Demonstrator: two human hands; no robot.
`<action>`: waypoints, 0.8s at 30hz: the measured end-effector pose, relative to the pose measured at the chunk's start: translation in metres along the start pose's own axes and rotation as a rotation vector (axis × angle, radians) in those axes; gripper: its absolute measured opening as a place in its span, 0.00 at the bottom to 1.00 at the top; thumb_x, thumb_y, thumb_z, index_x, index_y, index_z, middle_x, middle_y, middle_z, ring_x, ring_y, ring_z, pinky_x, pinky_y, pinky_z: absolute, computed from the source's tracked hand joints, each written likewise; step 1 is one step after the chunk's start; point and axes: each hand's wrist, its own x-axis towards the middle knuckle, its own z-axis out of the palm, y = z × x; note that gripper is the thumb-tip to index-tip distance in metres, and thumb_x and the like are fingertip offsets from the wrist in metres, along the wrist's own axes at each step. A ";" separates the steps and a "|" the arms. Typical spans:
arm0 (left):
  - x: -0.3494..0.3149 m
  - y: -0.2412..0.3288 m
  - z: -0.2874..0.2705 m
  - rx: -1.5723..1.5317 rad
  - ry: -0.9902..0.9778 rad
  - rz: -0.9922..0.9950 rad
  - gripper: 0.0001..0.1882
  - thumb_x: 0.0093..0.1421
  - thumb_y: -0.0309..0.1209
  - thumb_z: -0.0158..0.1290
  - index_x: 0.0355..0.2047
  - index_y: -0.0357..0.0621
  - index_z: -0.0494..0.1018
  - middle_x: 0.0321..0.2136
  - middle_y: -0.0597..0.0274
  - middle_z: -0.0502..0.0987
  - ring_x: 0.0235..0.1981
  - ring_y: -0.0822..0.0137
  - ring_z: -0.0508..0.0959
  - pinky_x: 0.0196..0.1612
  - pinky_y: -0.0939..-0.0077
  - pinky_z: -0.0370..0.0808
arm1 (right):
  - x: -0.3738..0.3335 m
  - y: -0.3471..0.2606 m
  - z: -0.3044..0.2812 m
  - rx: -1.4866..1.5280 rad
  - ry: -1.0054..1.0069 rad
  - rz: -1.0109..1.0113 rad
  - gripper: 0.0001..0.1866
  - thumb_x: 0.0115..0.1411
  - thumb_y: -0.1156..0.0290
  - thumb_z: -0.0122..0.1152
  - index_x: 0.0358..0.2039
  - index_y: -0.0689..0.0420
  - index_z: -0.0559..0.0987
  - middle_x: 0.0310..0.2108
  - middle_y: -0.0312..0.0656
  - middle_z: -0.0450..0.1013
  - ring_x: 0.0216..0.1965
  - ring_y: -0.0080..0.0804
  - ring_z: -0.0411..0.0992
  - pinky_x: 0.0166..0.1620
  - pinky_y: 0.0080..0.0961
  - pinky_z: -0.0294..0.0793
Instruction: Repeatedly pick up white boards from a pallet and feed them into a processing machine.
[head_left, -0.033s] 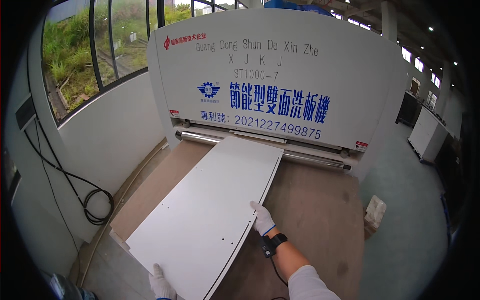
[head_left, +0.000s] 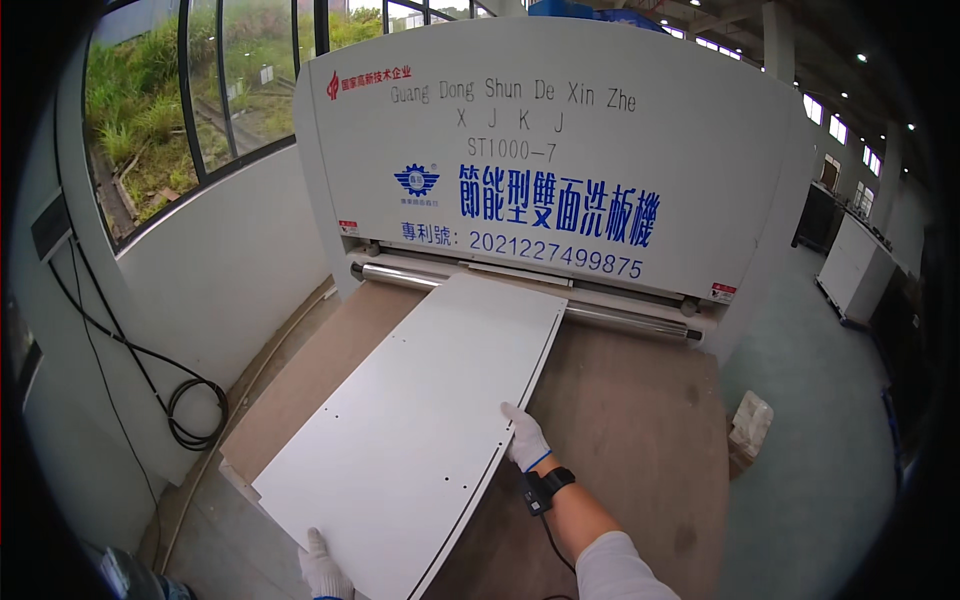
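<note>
A long white panel [head_left: 410, 400] with small drilled holes and a dark groove along its right side lies slantwise on a brown board table. Its far end rests over the metal roller [head_left: 630, 322] at the machine's slot. My left hand [head_left: 322, 568], in a white glove, grips the panel's near left edge with the thumb on top; its other fingers are largely hidden. My right hand [head_left: 527, 438], also gloved, holds the right edge about midway, thumb over the top face and the rest mostly out of sight. A black band with a small device [head_left: 545, 490] circles my right wrist.
Beyond the panel stands a large white machine [head_left: 560, 130]. The brown table [head_left: 640, 430] extends on both sides of the panel. A coiled black cable [head_left: 197, 412] hangs by the left wall, and a plastic-wrapped bundle [head_left: 750, 425] sits right of the table.
</note>
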 end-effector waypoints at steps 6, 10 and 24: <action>-0.021 0.006 0.019 0.163 0.054 -0.094 0.23 0.65 0.40 0.44 0.55 0.37 0.60 0.49 0.51 0.69 0.46 0.56 0.74 0.49 0.62 0.75 | 0.001 -0.018 -0.010 0.015 0.078 -0.035 0.19 0.61 0.66 0.54 0.47 0.67 0.70 0.46 0.49 0.71 0.47 0.41 0.71 0.51 0.36 0.71; -0.006 -0.017 -0.008 -0.049 -0.200 -0.251 0.25 0.64 0.39 0.46 0.55 0.35 0.61 0.48 0.50 0.71 0.49 0.56 0.72 0.51 0.62 0.72 | -0.014 -0.019 -0.001 0.093 0.078 0.068 0.19 0.62 0.65 0.54 0.48 0.66 0.70 0.46 0.49 0.72 0.47 0.42 0.71 0.52 0.36 0.71; -0.018 -0.006 0.026 -0.018 -0.630 -0.624 0.16 0.65 0.28 0.35 0.48 0.28 0.60 0.46 0.41 0.68 0.50 0.44 0.71 0.49 0.48 0.74 | -0.231 0.069 -0.011 0.119 -0.027 0.443 0.18 0.66 0.65 0.45 0.52 0.62 0.67 0.48 0.48 0.70 0.48 0.42 0.70 0.51 0.44 0.72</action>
